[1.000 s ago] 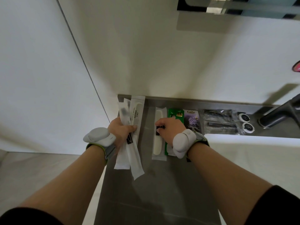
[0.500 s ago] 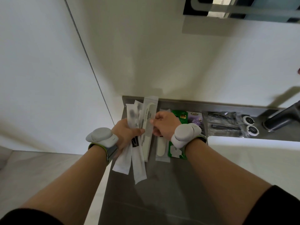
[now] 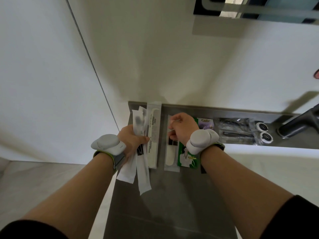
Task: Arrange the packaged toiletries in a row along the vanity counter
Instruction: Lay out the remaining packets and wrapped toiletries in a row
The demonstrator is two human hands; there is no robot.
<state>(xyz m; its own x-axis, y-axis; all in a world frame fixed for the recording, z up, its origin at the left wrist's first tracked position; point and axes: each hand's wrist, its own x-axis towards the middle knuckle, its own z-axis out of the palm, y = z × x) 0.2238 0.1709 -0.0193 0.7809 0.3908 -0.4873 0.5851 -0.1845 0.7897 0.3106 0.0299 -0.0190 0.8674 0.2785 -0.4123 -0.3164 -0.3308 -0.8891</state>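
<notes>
My left hand [image 3: 132, 141] is shut on a bundle of long white packets [image 3: 140, 168] at the counter's left end. A white comb packet [image 3: 154, 135] stands along the bundle's right side, with my left thumb on its edge; I cannot tell whether it rests on the counter. My right hand [image 3: 181, 129] has its fingers curled on the top end of a slim white packet [image 3: 171, 156] lying flat on the grey vanity counter [image 3: 164, 195]. To its right lie a green packet [image 3: 188, 158], a purple packet [image 3: 206, 124], a clear bag of black items [image 3: 236, 130] and two round white caps [image 3: 264, 132].
A dark faucet [image 3: 296, 124] stands at the back right over a white basin [image 3: 267, 163]. White walls close the counter at the back and left. A mirror [image 3: 259, 9] hangs above. The counter's left edge drops to the floor [image 3: 43, 178].
My right hand reached left to the comb packet, then came back over the slim white packet. The comb packet now stands apart on the right of the bundle.
</notes>
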